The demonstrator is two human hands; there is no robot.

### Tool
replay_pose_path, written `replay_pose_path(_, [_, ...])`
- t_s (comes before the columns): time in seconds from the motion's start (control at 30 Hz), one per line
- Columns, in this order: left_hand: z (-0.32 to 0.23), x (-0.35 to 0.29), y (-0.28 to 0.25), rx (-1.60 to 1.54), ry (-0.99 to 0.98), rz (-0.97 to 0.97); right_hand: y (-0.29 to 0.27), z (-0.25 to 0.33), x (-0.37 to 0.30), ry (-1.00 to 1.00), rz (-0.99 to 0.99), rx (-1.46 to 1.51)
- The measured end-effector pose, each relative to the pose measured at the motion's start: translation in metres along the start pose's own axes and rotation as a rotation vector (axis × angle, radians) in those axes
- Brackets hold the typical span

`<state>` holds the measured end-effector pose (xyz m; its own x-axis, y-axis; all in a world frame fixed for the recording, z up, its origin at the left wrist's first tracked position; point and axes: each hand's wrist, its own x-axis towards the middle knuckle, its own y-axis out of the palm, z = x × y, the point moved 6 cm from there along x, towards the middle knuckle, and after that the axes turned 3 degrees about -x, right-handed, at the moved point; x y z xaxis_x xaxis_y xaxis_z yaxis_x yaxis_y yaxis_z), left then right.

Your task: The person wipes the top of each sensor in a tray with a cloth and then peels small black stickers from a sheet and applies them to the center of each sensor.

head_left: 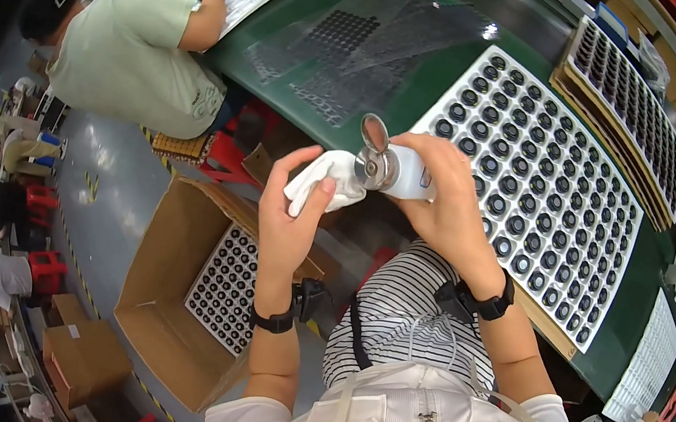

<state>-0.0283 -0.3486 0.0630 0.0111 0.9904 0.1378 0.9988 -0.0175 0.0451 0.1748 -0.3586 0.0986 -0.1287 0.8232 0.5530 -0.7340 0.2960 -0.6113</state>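
My left hand (284, 219) is closed on a bunched white cloth (327, 180). In my right hand (447, 198) is a small whitish bottle (411, 174) with a metal top, tipped sideways toward the cloth. The bottle's round metal lid (375, 133) is flipped up, and its top meets or nearly meets the cloth. Both hands are in front of me, over the near edge of the green table (379, 124). Beside my right hand lies a white tray (428, 122) filled with rows of round black lens-like parts (520, 165).
An open cardboard box (167, 244) below my left arm holds another filled tray. Stacked trays with cardboard (626, 99) stand at the far right. Clear plastic sheets (394, 43) lie on the table. A person in a light green shirt (131, 64) works at the far left.
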Motion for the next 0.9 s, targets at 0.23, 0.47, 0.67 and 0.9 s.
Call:
replay_pose_path(0.23, [0.021,0.025,-0.038,-0.028,-0.229,0.044,0.043,-0.002,0.032,-0.065,-0.055,-0.135])
replay_pose_path(0.47, [0.069,0.048,-0.072,-0.108,-0.265,0.057,0.091,-0.005,0.055,-0.152,-0.054,-0.195])
replay_pose_path(0.67, [0.081,0.055,-0.074,-0.183,-0.265,0.075,0.103,-0.006,0.065,-0.230,-0.058,-0.274])
replay_pose_path(0.9, [0.082,0.056,-0.082,-0.207,-0.264,0.030,0.114,-0.003,0.075,-0.301,-0.013,-0.279])
